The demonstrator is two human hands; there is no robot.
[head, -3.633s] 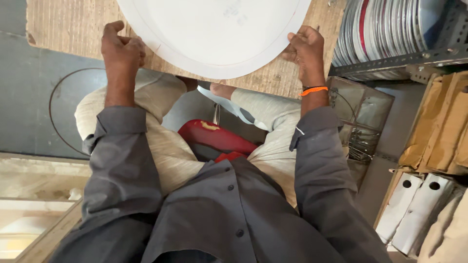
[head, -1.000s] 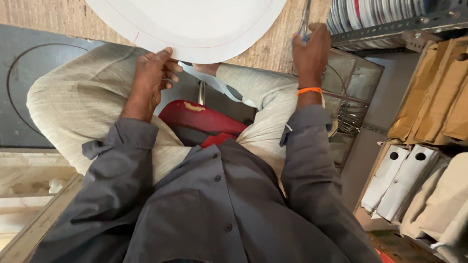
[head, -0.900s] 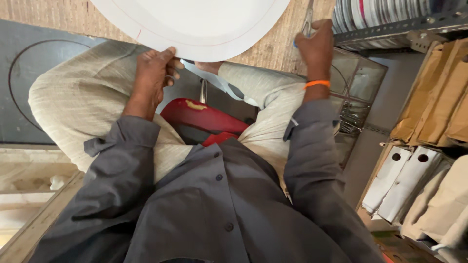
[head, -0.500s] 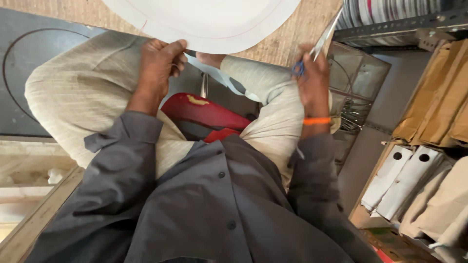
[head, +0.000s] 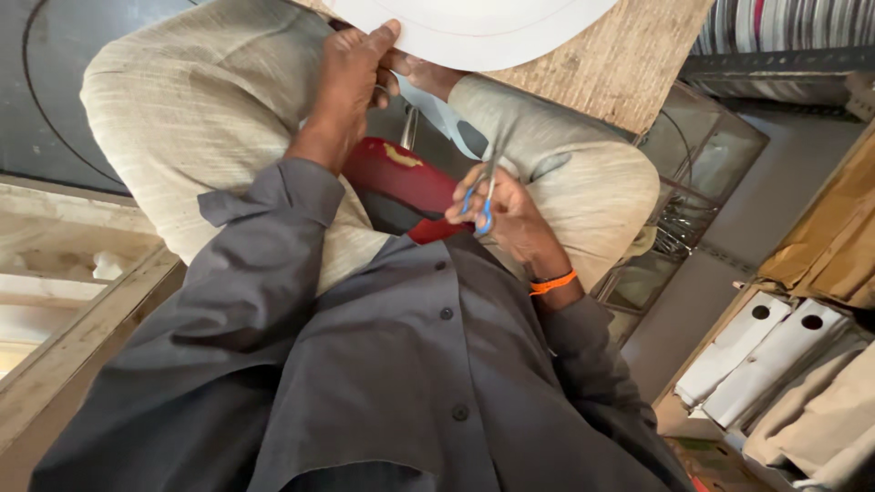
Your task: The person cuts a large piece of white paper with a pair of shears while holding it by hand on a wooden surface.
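L hand (head: 351,77) pinches white sheet (head: 474,27) edge – R hand (head: 506,219) grips blue scissors (head: 481,196); white boxes (head: 761,351) low right, near wall

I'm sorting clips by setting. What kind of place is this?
Probably a small craft workshop or storeroom: a wooden board bearing a white sheet, scissors in the right hand, and white binders stacked alongside.

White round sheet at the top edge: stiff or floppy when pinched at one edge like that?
The white round sheet looks thin, so probably light. The left hand pinches only its rim, yet the edge shows no droop, so likely card-stiff rather than floppy. The wooden board beneath may be supporting it, though.
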